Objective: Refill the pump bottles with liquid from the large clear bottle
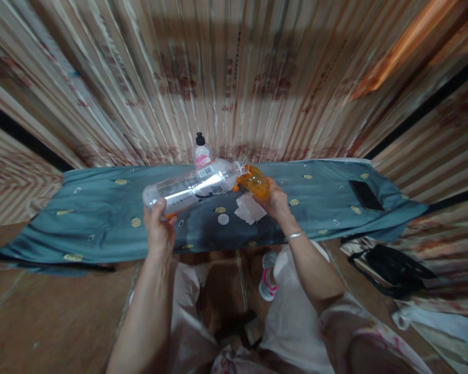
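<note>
My left hand (159, 226) is closed round the base of a large clear plastic bottle (195, 186) with a silvery printed label. The bottle lies tilted in the air, its neck pointing right and a little up. At its mouth is an amber, see-through cup (255, 182), which my right hand (276, 200) grips from the right. Whether liquid passes between the two cannot be made out. Below them, a crumpled white tissue (249, 209) and a small round white cap (223, 219) lie on the teal cloth (109, 218).
Behind the large bottle stands a small clear bottle (202, 151) with a black top and pink marking. A dark phone (365, 195) rests at the cloth's right end. Pleated curtains (226, 78) hang behind and at both sides. On the floor at right is a black bag (393, 267).
</note>
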